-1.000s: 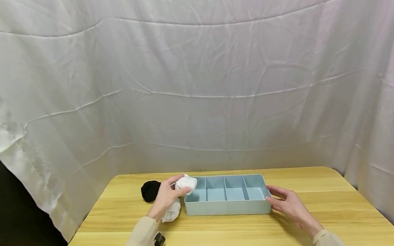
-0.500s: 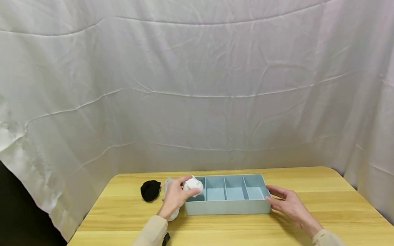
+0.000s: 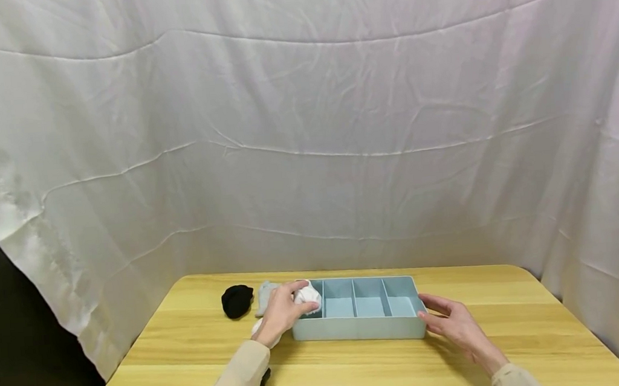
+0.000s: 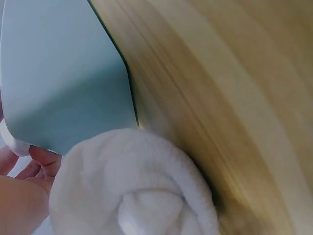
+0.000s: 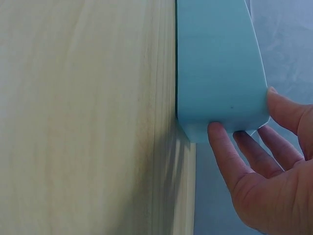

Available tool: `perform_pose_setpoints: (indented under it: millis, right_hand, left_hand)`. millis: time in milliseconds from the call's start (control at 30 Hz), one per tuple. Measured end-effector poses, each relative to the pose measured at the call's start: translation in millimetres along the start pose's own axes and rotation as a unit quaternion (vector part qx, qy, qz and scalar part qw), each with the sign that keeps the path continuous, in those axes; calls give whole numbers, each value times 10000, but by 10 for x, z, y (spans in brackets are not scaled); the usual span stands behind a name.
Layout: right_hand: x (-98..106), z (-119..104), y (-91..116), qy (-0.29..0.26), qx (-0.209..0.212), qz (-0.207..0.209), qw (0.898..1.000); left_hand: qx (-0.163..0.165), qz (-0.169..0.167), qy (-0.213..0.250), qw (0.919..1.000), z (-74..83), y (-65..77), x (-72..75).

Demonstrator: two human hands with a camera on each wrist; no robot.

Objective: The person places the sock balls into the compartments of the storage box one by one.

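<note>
My left hand [image 3: 280,311] pinches a white rolled-up sock [image 3: 308,298] between thumb and fingers, down inside the leftmost compartment of a light blue divided box [image 3: 358,328]. My right hand [image 3: 455,325] holds the box's right end, thumb at the front rim and fingers against the end wall [image 5: 230,127]. Another white rolled sock [image 4: 146,181] lies on the table under my left wrist, mostly hidden in the head view. The other compartments of the box show bare floors.
Left of the box, a black rolled bundle of cloth [image 3: 237,301] and a light grey one [image 3: 265,296] lie on the wooden table [image 3: 357,377]. A pale curtain [image 3: 339,154] hangs behind and at the sides.
My left hand has carried the white sock rightward and down, from the box's left rim into the first compartment. The grey bundle has come into view behind it. My right hand has stayed put.
</note>
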State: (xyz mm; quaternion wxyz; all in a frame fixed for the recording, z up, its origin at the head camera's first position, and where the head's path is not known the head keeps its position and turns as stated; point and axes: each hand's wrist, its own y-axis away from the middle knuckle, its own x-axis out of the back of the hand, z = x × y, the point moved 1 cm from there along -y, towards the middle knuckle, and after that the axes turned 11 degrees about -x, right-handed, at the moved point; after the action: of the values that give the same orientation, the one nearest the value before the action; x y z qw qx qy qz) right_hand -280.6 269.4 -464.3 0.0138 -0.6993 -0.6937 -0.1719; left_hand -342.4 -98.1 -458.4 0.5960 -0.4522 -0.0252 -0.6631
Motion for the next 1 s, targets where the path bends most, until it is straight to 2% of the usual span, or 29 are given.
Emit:
perform_pose_setpoints:
  millis: [333,667,833,1000]
  right_hand:
    - [-8,-4,24,1,20,-13,10000]
    - [-17,-6,15,-39,-4,20,10000]
    - [-18,-1,11,-7,46,16,10000]
    - [-10,13,1,24,42,20,10000]
  left_hand:
    - [-21,46,296,9995,1,26,-6]
    - [-156,75,322,9993,-21,51,-41]
    - [19,72,338,9994,-1,60,-23]
    - [346,-36,747,9966,13,49,5]
